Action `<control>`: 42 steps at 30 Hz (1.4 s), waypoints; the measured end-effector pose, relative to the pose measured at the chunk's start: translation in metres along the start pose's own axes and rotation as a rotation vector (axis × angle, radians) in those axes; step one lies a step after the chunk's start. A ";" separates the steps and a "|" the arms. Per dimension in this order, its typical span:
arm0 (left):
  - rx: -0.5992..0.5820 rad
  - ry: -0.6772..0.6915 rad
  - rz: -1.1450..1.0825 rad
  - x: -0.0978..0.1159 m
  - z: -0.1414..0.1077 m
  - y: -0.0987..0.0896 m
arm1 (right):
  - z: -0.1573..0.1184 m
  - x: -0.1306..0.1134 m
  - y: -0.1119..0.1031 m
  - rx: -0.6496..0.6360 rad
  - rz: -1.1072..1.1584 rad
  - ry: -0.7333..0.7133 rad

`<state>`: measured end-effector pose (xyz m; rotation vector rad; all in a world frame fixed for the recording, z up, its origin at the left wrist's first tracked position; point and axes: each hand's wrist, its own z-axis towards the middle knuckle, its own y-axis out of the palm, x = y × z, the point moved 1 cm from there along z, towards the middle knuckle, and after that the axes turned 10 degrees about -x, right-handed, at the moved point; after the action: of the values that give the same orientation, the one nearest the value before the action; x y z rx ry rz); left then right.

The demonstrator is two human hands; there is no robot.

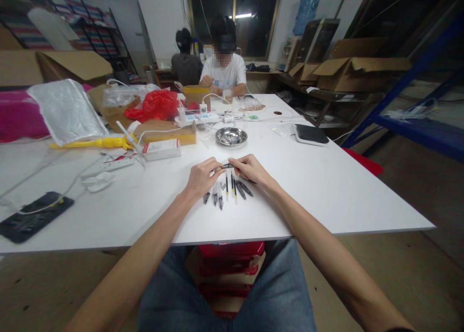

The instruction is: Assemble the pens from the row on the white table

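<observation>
Both my hands meet over the middle of the white table (326, 192). My left hand (203, 177) pinches one end of a dark pen (227, 166), and my right hand (250, 169) pinches its other end; the fingers hide much of it. Just below lie several loose pen parts. Slim black refills with yellow ends (233, 184) sit in the middle. Dark pen barrels (245, 189) rest at the right, partly under my right hand. Clear pieces with black ends (218, 196) lie at the left, beside my left hand.
Beyond my hands stands a round steel dish (231, 137). A white-and-red box (162, 149), a yellow tool-like object (97, 142), cables and a black phone-like device (36, 216) lie leftward. A black-topped device (311, 134) sits at right. A person (228, 71) works across the table.
</observation>
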<state>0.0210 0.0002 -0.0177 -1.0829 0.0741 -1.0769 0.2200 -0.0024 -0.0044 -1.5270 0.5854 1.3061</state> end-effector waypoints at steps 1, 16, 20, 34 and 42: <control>0.019 -0.011 -0.001 -0.001 0.000 -0.001 | 0.000 -0.001 -0.001 -0.022 0.023 -0.037; 0.040 -0.099 0.084 -0.004 0.001 -0.005 | 0.006 0.006 -0.003 0.053 0.055 -0.136; 0.022 -0.070 0.150 -0.005 0.002 -0.007 | 0.004 0.005 -0.008 0.064 -0.012 -0.120; -0.059 -0.012 0.276 -0.009 -0.002 -0.007 | 0.012 0.024 -0.013 0.113 -0.081 -0.088; -0.164 -0.069 0.242 -0.023 -0.005 -0.004 | 0.010 0.036 -0.019 0.133 -0.625 -0.126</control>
<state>0.0037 0.0140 -0.0271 -1.2239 0.2362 -0.8251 0.2426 0.0227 -0.0300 -1.3530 0.0891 0.8504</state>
